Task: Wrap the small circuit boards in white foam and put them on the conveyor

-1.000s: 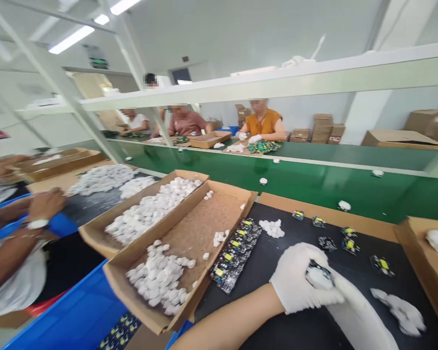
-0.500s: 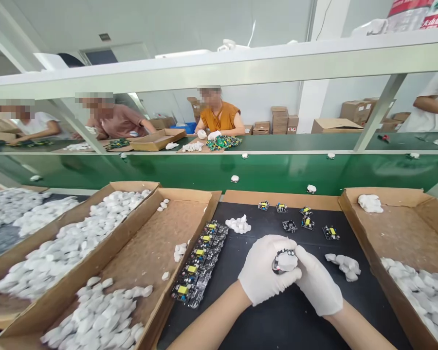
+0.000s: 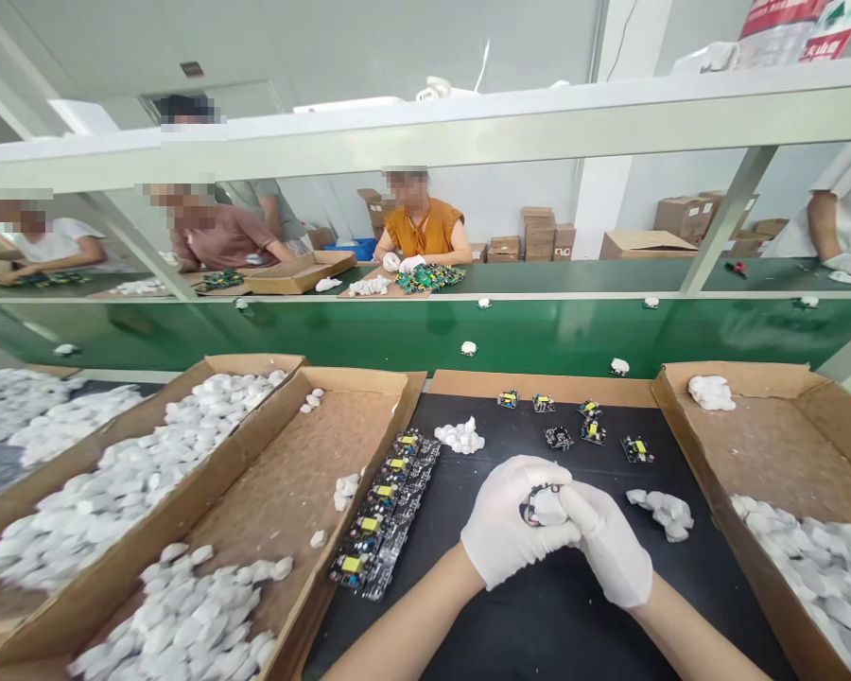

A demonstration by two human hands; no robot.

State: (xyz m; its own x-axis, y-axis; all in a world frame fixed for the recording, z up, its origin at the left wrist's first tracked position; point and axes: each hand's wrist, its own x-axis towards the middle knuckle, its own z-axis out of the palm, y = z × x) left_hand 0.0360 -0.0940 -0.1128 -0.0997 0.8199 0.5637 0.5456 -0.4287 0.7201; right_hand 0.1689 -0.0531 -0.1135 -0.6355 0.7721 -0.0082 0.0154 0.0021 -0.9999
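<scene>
Closely between gloved fingers (image 3: pixel 582 511), white-topped board (image 3: pixel 547 508).

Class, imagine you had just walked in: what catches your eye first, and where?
First, the gloved left hand and right hand around a small circuit board with a white lump on it, over the black mat. Then the white pieces heaped in cardboard trays on both sides of the mat. Beyond it, small white-topped items sit spaced along a green surface.

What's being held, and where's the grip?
A small white-topped board, held at its sides: left hand curls around its left edge, right hand has its fingertips against the right edge.
</scene>
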